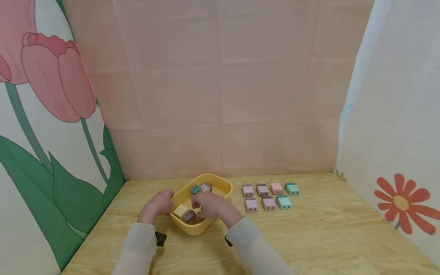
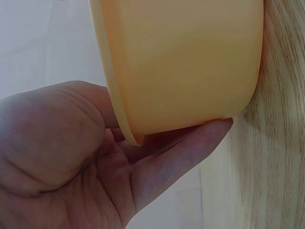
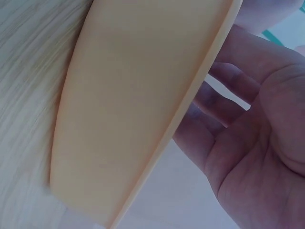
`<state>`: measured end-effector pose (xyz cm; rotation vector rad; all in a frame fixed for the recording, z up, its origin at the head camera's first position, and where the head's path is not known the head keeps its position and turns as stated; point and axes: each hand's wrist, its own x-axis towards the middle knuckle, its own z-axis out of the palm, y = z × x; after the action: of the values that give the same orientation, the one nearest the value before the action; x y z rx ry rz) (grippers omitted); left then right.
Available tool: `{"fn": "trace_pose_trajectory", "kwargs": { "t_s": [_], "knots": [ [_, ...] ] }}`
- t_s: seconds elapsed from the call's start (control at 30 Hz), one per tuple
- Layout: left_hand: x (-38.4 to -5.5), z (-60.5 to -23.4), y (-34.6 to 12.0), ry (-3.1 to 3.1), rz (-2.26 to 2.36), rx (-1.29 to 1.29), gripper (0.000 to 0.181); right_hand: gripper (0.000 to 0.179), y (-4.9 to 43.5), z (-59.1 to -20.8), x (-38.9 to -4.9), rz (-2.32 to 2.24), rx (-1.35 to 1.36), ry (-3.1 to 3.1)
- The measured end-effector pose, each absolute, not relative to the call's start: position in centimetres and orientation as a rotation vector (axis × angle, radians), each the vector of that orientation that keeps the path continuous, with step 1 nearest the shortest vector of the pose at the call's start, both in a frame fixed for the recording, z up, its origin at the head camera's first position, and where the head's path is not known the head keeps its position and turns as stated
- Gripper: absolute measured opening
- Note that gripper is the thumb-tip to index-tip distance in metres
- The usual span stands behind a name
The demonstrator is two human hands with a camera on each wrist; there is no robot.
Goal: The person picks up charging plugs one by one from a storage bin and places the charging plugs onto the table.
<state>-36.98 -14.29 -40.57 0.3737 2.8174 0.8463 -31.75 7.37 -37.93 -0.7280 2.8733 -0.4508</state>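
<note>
A yellow plastic tub (image 1: pixel 224 183) with rounded corners stands on the table. My left hand (image 1: pixel 160 204) grips its left side; in the left wrist view the thumb goes over the rim and the fingers lie along the outer wall. Into the tub reaches my right hand (image 1: pixel 214 206), fingers pointing down; its fingertips are hidden behind the wall in the right wrist view. Inside the tub are small charger plugs: a teal one (image 1: pixel 195 190), a pale pink one (image 1: pixel 206 188), a cream one (image 1: pixel 180 211) and a dark purple one (image 1: pixel 189 216).
Right of the tub, charger plugs lie in two rows on the wooden table (image 1: pixel 326 221): several lilac ones (image 1: pixel 251 204), a pink one (image 1: pixel 276 188) and mint ones (image 1: pixel 283 202). A pink backdrop (image 1: pixel 220 95) closes off the back, with flower-printed sheets on both sides.
</note>
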Motion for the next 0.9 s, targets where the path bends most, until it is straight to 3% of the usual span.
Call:
{"fn": "trace_pose_trajectory", "kwargs": {
  "t_s": [0.2, 0.5, 0.9],
  "knots": [
    [-36.94, -40.51, -14.19, 2.787, 0.882, 0.352, 0.036, 0.017, 7.78, -38.12, -32.06, -0.463, -0.669, 2.863],
    [-37.02, -40.5, -14.19, 2.792, 0.879, 0.354, 0.036, 0.04, 7.67, -37.99, -31.91, -0.398, -0.539, 2.971],
    [-36.85, -40.43, -14.25, 2.795, 0.868, 0.358, 0.036, 0.033, 7.64, -38.68, -32.31, -0.332, -0.54, 3.036]
  ]
}}
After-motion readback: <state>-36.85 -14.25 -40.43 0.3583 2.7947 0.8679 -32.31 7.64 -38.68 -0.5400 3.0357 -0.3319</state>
